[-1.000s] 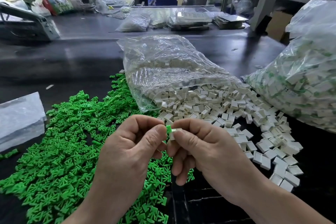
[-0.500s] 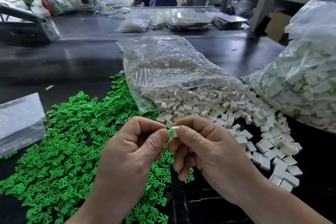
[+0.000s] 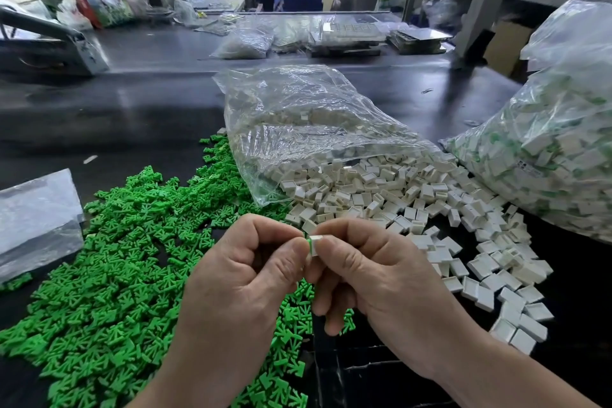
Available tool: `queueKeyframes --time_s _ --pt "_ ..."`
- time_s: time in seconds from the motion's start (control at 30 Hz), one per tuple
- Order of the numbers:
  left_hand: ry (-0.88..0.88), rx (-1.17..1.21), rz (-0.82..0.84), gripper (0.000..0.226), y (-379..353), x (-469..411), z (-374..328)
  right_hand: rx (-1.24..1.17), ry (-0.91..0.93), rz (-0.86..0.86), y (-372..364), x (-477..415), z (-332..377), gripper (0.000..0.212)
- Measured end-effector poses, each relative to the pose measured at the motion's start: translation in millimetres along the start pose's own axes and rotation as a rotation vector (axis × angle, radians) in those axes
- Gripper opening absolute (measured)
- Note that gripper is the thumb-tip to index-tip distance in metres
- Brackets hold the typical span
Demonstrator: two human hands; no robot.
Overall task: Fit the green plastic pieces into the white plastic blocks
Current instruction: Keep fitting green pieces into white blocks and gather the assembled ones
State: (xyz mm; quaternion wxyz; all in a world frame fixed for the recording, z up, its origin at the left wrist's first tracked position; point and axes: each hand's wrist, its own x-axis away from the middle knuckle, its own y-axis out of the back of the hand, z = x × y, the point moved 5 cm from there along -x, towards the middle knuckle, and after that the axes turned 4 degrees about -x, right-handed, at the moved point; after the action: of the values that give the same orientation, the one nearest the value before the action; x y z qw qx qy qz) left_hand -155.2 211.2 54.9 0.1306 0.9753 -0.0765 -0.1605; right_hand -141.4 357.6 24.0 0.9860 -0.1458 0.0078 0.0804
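We hold 1 white block [image 3: 317, 241] up between both hands, above the near edge of the dark workbench [image 3: 139, 116] and about midway along it. Our right hand [image 3: 381, 285] pinches the white block between thumb and forefinger, with the other 3 fingers curled underneath and grasping nothing. Our left hand [image 3: 245, 281] closes thumb and forefinger on the green piece [image 3: 309, 243]. Only a thin sliver of it shows at the block's left end — whether the rest sits inside the block or behind the fingertips, we cannot tell. The 2 thumb tips lie just beside each other.

The loose green pieces [image 3: 132, 258] lie in a wide heap over the near-left part of the workbench, running under our left hand to the near edge. The loose white blocks [image 3: 397, 195] spill from the mouth of a clear bag [image 3: 304, 122] lying at the middle of the workbench and fan out toward the near-right corner — the 2 heaps meet just beyond our knuckles.

At the right edge stands a fuller bag [image 3: 546, 159], packed with white blocks that show green in them. A flat plastic sheet [image 3: 36, 219] lies at the left edge, just beside the green heap. Along the far edge sit more bags and flat trays, too blurred to tell apart.
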Motion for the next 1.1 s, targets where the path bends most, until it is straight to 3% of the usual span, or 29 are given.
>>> queueKeyframes --time_s 0.1,0.2,0.3,0.43,0.67,0.87,1.03,1.1 --pt "0.035 0.055 0.021 0.007 -0.4 -2.4 3.3 0.150 -0.023 -0.017 3.3 1.3 0.0 0.016" --pt "0.172 0.342 0.104 0.025 -5.5 -5.3 10.6 0.138 -0.010 0.004 1.3 2.3 2.7 0.019" --pt "0.320 0.652 0.276 0.037 -15.4 -5.1 14.2 0.095 -0.013 0.052 -3.1 3.3 4.1 0.026" --pt "0.405 0.871 0.487 0.047 -23.8 -0.7 12.8 -0.015 -0.103 0.082 -3.8 4.5 2.9 0.030" --pt "0.503 0.898 0.411 0.051 -26.5 -1.9 24.0 0.017 -0.173 0.066 -1.2 5.7 4.8 0.026" --pt "0.430 0.984 0.426 0.046 -33.1 0.3 24.8 -0.061 -0.178 0.053 -3.4 5.4 7.3 0.035" --pt "0.394 0.986 0.370 0.046 -36.7 -0.3 26.6 -0.075 -0.153 0.047 -6.9 5.6 8.5 0.013" --pt "0.352 1.071 0.449 0.034 -37.8 -0.1 24.7 -0.105 -0.159 0.065 -8.2 6.1 10.1 0.013"
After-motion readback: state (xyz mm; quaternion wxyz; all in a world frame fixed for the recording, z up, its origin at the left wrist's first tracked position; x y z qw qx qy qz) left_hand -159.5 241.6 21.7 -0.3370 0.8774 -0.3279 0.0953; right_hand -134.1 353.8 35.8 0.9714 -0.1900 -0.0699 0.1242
